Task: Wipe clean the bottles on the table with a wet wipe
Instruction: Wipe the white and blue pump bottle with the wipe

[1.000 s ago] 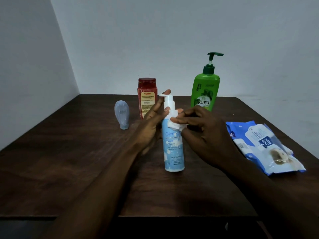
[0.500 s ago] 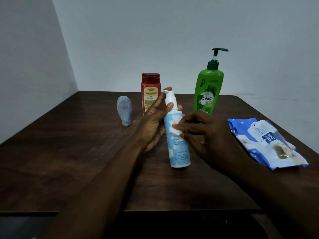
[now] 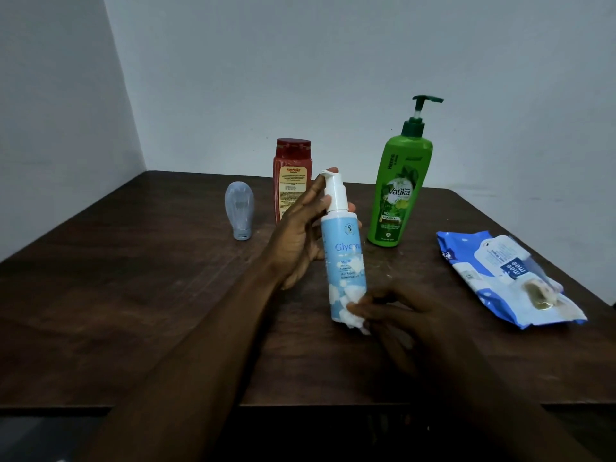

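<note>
A light blue pump bottle (image 3: 345,258) with a white pump head stands slightly tilted at the middle of the dark wooden table (image 3: 133,295). My left hand (image 3: 300,235) holds its upper part, fingers round the neck and a fingertip on the pump top. My right hand (image 3: 400,315) pinches a crumpled white wet wipe (image 3: 355,316) against the bottle's lower right side near its base. Behind stand a red bottle (image 3: 291,175), a green pump bottle (image 3: 400,191) and a small pale blue bottle (image 3: 239,210) standing on its cap.
A blue and white pack of wet wipes (image 3: 506,278) lies flat at the right, its flap open. Walls close the table at the back and left. The table's front edge (image 3: 333,406) runs below my forearms.
My right hand has slid the wipe down the blue bottle from its shoulder to near its base. My left hand kept its hold on the neck. The camera view shifted slightly.
</note>
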Demonstrator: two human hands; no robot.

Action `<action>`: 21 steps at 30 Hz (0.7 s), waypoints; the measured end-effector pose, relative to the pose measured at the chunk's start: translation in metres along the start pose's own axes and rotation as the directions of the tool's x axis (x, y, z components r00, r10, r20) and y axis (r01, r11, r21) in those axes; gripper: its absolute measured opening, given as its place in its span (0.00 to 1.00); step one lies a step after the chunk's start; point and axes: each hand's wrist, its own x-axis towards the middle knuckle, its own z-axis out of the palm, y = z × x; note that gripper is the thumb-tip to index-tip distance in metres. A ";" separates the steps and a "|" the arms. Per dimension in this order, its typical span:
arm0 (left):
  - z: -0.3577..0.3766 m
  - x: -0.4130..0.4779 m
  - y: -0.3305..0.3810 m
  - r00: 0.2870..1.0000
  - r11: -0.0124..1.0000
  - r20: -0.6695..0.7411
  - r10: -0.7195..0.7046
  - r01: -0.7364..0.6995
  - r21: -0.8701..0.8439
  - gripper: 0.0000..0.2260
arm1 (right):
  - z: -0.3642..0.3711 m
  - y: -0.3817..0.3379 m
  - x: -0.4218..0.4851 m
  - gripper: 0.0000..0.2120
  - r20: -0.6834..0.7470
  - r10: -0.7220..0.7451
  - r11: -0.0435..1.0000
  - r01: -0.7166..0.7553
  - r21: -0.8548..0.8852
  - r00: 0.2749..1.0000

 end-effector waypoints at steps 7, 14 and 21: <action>-0.001 0.004 0.000 0.998 1.000 -0.051 0.024 -0.023 0.011 0.20 | -0.004 0.002 0.046 0.12 -0.142 0.045 0.999 -0.042 0.025 0.989; -0.004 0.003 -0.002 0.997 0.998 -0.067 0.037 -0.040 -0.043 0.18 | -0.009 0.004 0.100 0.08 -0.166 0.062 0.997 -0.052 0.062 0.984; -0.006 0.003 0.000 0.993 0.998 -0.108 0.047 -0.050 -0.025 0.18 | -0.004 -0.004 0.082 0.15 -0.115 0.028 0.996 -0.018 0.091 0.993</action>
